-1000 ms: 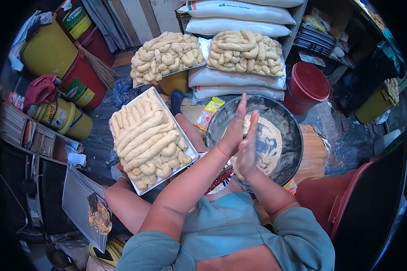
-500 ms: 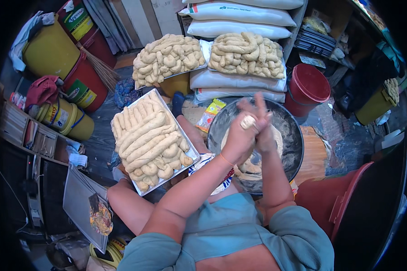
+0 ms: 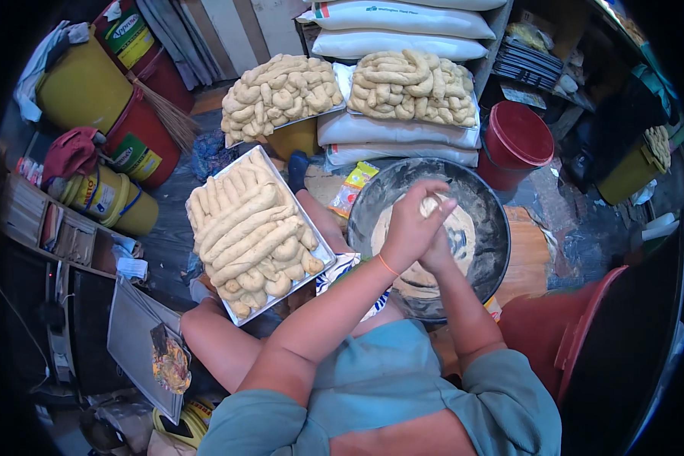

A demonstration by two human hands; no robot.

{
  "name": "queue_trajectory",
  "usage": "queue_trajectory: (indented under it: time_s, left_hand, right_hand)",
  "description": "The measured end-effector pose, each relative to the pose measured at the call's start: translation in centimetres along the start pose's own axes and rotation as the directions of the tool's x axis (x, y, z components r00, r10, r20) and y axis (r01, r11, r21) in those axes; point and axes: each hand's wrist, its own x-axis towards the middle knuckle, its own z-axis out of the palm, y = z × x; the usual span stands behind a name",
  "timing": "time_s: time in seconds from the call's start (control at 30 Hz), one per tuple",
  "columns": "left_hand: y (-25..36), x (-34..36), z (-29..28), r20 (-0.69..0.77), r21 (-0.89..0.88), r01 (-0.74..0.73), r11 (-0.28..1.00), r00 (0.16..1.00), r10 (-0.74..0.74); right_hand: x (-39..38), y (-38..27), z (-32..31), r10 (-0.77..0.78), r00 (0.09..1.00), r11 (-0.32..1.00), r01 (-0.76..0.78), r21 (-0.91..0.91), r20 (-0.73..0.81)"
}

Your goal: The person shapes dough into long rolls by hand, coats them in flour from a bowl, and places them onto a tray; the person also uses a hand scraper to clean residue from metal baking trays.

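Above a wide black basin (image 3: pixel 492 251), my left hand (image 3: pixel 410 228) and my right hand (image 3: pixel 438 252) are cupped together around a small piece of dough (image 3: pixel 431 205). The fingers of the left are curled over it; the right presses from below and is partly hidden. Pale flour (image 3: pixel 463 228) coats the basin's bottom. To the left, ropes and rolled lumps of dough (image 3: pixel 247 235) fill a white tray (image 3: pixel 325 260) beside my leg.
Two heaps of twisted dough (image 3: pixel 281 95) (image 3: pixel 414 91) rest on trays at the back, by stacked white sacks (image 3: pixel 403 44). A red bucket (image 3: pixel 518 140) stands right of the basin, a larger red tub (image 3: pixel 558 323) nearer. A yellow packet (image 3: pixel 355 186) lies beyond my knee.
My hands have lowered slightly and turned from flat, crossed palms with outstretched fingers to a cupped hold around the dough. More of the floured basin shows.
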Motion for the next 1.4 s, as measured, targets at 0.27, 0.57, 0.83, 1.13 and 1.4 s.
queue_trajectory:
  time_s: [0.27, 0.57, 0.83, 1.13, 1.4]
  left_hand:
    - [5.3, 4.8, -4.1, 0.014, -0.630, 0.421, 0.653, 0.846, -0.533]
    - [3.6, 2.4, -2.2, 0.023, -0.303, 0.301, 0.904, 0.951, -0.309]
    - [5.4, 4.4, -6.8, 0.115, -0.697, 0.425, 0.577, 0.861, -0.496]
    - [0.2, 0.0, -7.1, 0.887, 0.384, 0.353, 0.853, 0.115, -0.447]
    - [0.5, 0.3, -6.3, 0.649, 0.557, 0.006, 0.830, 0.621, -0.439]
  right_hand:
    - [-1.3, 7.4, 1.2, 0.170, 0.982, 0.969, -0.152, -0.194, 0.080]
    - [1.9, -2.9, 1.7, -0.053, 0.974, 0.968, 0.104, 0.227, -0.219]
    - [-2.0, 9.4, 1.9, 0.238, 0.970, 0.963, -0.229, -0.143, 0.053]
    - [1.9, 2.3, -3.2, 0.121, 0.992, 0.973, -0.109, 0.201, -0.045]
    - [0.8, -4.1, -3.3, -0.017, 0.952, 0.990, -0.027, -0.140, -0.306]
